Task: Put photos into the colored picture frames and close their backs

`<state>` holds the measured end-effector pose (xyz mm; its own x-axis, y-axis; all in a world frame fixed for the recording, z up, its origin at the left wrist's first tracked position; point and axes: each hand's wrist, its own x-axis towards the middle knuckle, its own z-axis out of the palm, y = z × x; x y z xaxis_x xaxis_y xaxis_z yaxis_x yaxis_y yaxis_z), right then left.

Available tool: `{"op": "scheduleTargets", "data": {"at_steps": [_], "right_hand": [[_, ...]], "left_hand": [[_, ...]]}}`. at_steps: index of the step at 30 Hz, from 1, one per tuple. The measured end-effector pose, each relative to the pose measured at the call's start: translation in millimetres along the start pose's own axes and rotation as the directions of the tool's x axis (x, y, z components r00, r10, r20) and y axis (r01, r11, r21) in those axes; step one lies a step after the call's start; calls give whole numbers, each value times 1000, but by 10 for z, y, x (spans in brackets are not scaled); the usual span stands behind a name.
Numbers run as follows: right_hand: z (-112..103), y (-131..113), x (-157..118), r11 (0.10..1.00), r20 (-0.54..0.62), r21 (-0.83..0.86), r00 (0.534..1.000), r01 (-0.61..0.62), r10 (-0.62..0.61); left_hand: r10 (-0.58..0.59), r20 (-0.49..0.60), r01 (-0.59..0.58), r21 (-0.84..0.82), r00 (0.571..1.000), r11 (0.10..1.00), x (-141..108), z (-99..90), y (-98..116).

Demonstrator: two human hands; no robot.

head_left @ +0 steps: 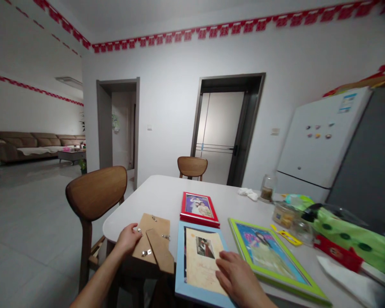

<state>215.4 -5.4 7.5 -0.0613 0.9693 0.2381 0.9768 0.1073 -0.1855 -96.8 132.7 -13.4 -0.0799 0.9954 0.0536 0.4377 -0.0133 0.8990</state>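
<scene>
My left hand (130,240) grips the left edge of a brown frame backing board (154,229) that has metal clips and a stand leg (159,252) on it. Part of the board extends past the table's front edge. To its right lies a light blue picture frame (180,265) with a cream printed sheet (202,273) inside, bearing a small photo. Over the right side of this sheet rests my right hand (232,271), its fingers apart and holding nothing; the fingertips seem to touch the paper.
A red picture frame (199,223) lies behind the blue one, and a green picture frame (295,278) to the right. Along the right stand a glass jar (267,192), a plastic tub (284,215) and a green bag (349,235). A wooden chair (98,192) is at the left.
</scene>
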Motion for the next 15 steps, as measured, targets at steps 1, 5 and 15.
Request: {"op": "scheduleTargets", "data": {"at_steps": [1, 5, 15], "right_hand": [[12, -61, 10, 1000, 11, 0, 1000, 20, -20], [39, -112, 57, 1000, -2, 29, 1000, -5, 5], [63, 253, 67, 948, 30, 149, 960, -281, 279]], "left_hand": [[24, -25, -22, 55, 999, 998, 8, -35, 18], [190, -58, -176, 191, 980, 966, -142, -16, 216], [386, 479, -482, 90, 788, 871, -1171, 787, 721]]}}
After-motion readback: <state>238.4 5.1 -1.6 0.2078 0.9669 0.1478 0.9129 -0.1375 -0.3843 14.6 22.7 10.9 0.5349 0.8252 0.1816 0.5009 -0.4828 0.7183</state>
